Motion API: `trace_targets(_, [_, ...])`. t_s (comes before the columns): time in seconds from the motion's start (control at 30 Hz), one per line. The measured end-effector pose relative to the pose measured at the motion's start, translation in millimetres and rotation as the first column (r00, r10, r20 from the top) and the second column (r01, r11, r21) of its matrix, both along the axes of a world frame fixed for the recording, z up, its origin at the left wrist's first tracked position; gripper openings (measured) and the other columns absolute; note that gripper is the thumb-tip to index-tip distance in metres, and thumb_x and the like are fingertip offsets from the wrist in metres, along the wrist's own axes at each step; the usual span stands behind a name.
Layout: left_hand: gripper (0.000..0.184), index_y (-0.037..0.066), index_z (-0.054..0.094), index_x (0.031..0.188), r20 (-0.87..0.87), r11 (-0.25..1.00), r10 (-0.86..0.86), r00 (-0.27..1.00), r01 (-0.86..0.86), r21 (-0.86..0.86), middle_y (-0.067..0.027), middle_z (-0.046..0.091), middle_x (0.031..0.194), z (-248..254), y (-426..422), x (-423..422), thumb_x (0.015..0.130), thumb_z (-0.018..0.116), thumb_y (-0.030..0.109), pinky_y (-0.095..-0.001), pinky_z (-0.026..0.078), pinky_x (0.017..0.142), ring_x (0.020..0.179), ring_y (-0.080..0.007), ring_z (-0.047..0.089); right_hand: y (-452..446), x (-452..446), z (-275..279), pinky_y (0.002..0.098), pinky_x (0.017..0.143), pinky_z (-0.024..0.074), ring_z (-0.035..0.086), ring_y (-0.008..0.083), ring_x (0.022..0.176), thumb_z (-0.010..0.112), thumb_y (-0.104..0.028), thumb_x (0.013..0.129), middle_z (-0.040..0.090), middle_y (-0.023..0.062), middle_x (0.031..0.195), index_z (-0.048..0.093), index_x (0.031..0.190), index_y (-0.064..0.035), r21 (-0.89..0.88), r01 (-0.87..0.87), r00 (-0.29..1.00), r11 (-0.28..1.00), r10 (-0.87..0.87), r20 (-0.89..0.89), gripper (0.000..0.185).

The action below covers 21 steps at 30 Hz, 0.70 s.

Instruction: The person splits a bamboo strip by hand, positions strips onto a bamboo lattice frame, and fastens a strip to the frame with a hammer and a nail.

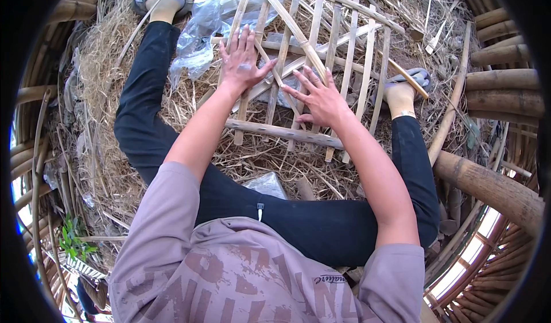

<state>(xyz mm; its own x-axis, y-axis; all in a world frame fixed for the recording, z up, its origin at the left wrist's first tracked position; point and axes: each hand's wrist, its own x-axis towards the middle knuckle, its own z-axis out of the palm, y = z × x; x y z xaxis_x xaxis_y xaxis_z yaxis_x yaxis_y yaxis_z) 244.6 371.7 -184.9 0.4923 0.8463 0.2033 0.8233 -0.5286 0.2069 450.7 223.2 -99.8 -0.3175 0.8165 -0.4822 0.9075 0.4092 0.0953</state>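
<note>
A lattice of split bamboo strips [275, 129] lies on the straw between my legs, with upright slats crossed by long rails. My left hand [242, 64] rests on its left part, fingers spread and pointing up, thumb out to the right. Near the middle, my right hand [318, 99] lies over the slats with its fingers apart, beside a diagonal strip [295, 30]. The fingertips of my right hand touch or nearly touch thin strips. Neither hand is wrapped round anything. Parts of the slats are hidden under both palms.
Clear plastic sheeting [201, 33] lies at the upper left, near my left foot. A wrapped block [266, 185] sits near my lap. A thick bamboo pole [493, 188] reaches in from the right. Green leaves [73, 240] show at the lower left.
</note>
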Motion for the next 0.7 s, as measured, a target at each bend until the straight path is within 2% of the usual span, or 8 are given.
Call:
trace_targets(0.17, [0.105,0.004,0.031,0.155,0.001,1.000,0.013,1.000,-0.013,0.002,-0.0127,0.026,0.164,1.3,-1.7,0.6,0.082,0.055,0.076,-0.0688,0.009,0.118,0.152,-0.0339,0.022,1.6,-1.5,2.1,0.0683,0.120,0.0078,0.006,0.0313,0.157,0.055,-0.075,0.085,0.011,0.0044,0.170,0.007,0.160,-0.0445,-0.025,0.011,1.000,1.000,-0.011,-0.004,0.095])
trace_targets(0.27, [0.101,0.005,0.034,0.154,0.008,1.000,0.012,1.000,-0.012,0.012,-0.0120,0.026,0.164,4.1,-2.2,-0.2,0.084,0.057,0.074,-0.0686,0.011,0.117,0.151,-0.0354,0.023,3.1,-4.0,5.2,0.0673,0.121,0.0089,0.006,0.0285,0.157,0.056,-0.075,0.084,0.011,0.0030,0.170,0.005,0.160,-0.0455,-0.044,0.018,0.999,0.999,-0.017,0.030,0.096])
trace_targets(0.43, [0.106,0.004,0.033,0.155,0.010,1.000,0.024,1.000,-0.024,0.012,-0.0138,0.028,0.163,-1.7,-0.1,-0.5,0.081,0.054,0.078,-0.0694,0.006,0.118,0.150,-0.0343,0.024,3.9,-1.9,4.2,0.0688,0.120,0.0097,0.007,0.0296,0.157,0.062,-0.071,0.082,0.012,0.0045,0.170,0.012,0.160,-0.0445,-0.041,0.022,0.999,0.999,-0.023,-0.026,0.097])
trace_targets(0.7, [0.103,0.004,0.035,0.153,0.036,1.000,0.011,0.999,-0.012,0.012,-0.0144,0.027,0.163,-4.1,1.8,-1.0,0.083,0.052,0.076,-0.0701,0.005,0.118,0.150,-0.0357,0.024,4.0,-1.2,0.5,0.0688,0.120,0.0097,0.007,0.0304,0.156,0.060,-0.075,0.081,0.012,0.0046,0.170,0.014,0.160,-0.0449,-0.027,0.023,0.999,0.999,-0.024,-0.031,0.096])
